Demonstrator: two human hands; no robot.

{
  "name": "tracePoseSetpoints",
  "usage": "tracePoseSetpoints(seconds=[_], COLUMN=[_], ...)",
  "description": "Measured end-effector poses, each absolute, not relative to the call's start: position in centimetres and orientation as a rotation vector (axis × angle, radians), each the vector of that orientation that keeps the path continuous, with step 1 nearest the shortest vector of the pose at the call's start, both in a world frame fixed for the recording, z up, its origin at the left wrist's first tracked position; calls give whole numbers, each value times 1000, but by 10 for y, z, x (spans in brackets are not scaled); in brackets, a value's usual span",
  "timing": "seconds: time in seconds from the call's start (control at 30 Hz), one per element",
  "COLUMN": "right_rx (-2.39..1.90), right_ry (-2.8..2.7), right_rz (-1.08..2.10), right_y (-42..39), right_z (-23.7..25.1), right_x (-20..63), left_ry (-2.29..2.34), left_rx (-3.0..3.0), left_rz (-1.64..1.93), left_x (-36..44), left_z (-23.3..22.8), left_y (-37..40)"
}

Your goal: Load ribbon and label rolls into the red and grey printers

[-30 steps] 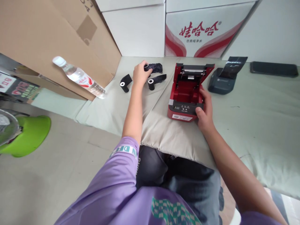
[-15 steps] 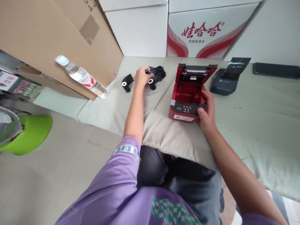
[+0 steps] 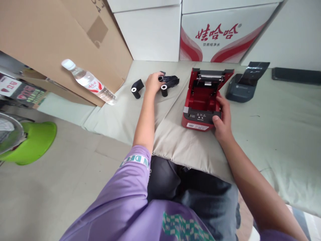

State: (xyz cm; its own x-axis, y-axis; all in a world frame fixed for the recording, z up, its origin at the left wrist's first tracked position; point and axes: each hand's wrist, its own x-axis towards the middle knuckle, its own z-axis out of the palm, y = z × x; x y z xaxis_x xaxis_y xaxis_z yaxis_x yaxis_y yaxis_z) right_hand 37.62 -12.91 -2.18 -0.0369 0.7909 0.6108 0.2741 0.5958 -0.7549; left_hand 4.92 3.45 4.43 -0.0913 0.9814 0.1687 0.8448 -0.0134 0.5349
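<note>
My left hand (image 3: 153, 83) reaches to the far side of the padded surface, fingers closed on a small black roll (image 3: 161, 79); the fingers partly hide it. Right beside that hand stands another black roll with a white core (image 3: 164, 90), and loose crumpled black film (image 3: 172, 81) lies behind it. A third black roll (image 3: 135, 93), with a strip unwound from it, sits to the left. My right hand (image 3: 223, 120) grips the right side of a red and black label printer (image 3: 200, 115), thumb on its front panel. The printer's lid stands raised, exposing the red interior.
A dark device with a raised flap (image 3: 242, 87) and a long black object (image 3: 296, 76) lie to the right. A water bottle (image 3: 90, 82) leans at the left by a cardboard box (image 3: 115, 60). White boxes (image 3: 150, 36) line the back; a green stool (image 3: 37, 142) stands on the floor.
My left hand has shifted slightly, and the black roll beside it now stands apart from the film. My right hand keeps its hold on the printer. The view has moved a little.
</note>
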Motion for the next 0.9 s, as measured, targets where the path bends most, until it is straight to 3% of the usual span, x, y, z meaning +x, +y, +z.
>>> tracePoseSetpoints(seconds=[0.13, 0.27, 0.47, 0.63, 0.9], right_rx=[-903, -894, -884, -911, -922], right_ry=[-1593, -1602, -1596, -1608, -1570], right_rz=[543, 569, 537, 526, 602], right_y=[-131, -133, -126, -125, -128], right_z=[-20, -20, -28, -27, -24], right_x=[376, 376, 377, 378, 374], left_ry=[2179, 2473, 2834, 2686, 1628], left_rx=[1915, 1648, 1211, 1274, 1253], left_rz=[652, 755, 782, 867, 1677], left_x=[35, 15, 2, -6, 45], left_z=[86, 114, 54, 30, 78], left_y=[17, -20, -60, -57, -46])
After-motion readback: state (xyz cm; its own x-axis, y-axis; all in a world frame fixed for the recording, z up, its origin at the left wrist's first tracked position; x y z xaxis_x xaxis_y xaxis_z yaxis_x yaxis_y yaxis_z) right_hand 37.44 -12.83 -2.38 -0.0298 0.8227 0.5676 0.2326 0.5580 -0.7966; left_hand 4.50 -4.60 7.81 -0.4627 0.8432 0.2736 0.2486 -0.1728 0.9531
